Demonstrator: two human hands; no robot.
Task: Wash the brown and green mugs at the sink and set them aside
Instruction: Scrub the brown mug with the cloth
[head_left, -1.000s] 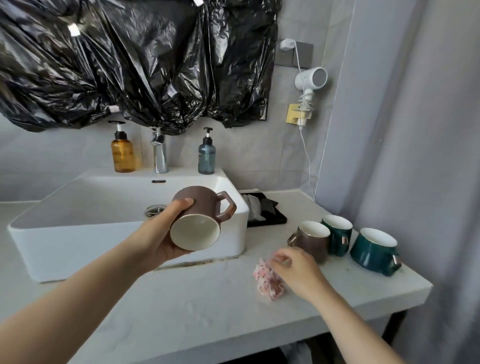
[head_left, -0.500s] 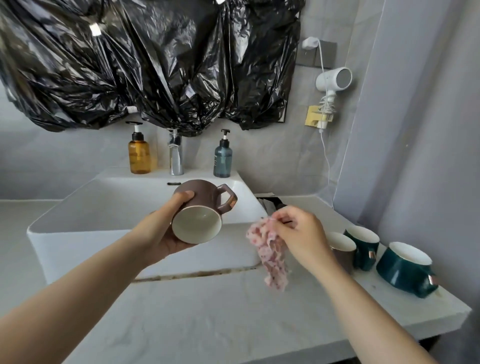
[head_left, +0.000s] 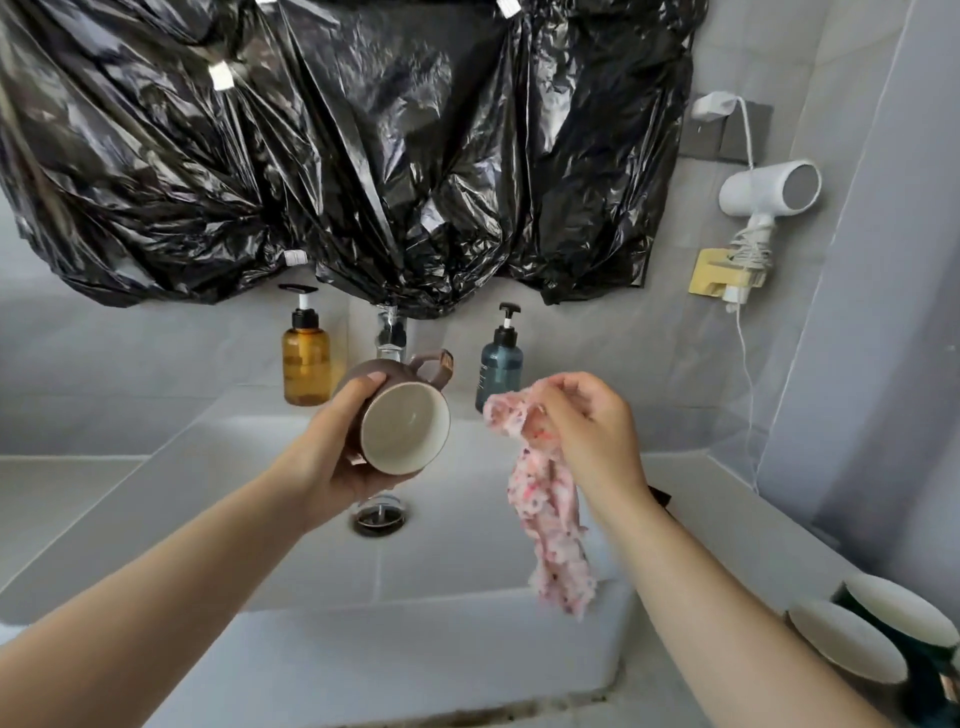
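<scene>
My left hand (head_left: 332, 457) grips a brown mug (head_left: 402, 423) over the white sink (head_left: 452, 540). The mug lies tilted, its cream inside facing me and its handle pointing up toward the tap (head_left: 390, 332). My right hand (head_left: 592, 426) pinches a pink speckled cloth (head_left: 550, 525) that hangs down over the basin, just right of the mug. At the lower right edge stand another brown mug (head_left: 847, 649) and a green mug (head_left: 904, 613), both cut off by the frame.
An amber pump bottle (head_left: 305, 358) and a blue pump bottle (head_left: 500, 364) flank the tap on the sink's back ledge. The drain (head_left: 380, 514) lies below the mug. Black plastic (head_left: 337, 150) covers the wall above. A white hair dryer (head_left: 769, 192) hangs at right.
My right hand picked the cloth up off the counter and brought it over the basin beside the mug. My left hand carried the mug further over the sink, and the view moved closer.
</scene>
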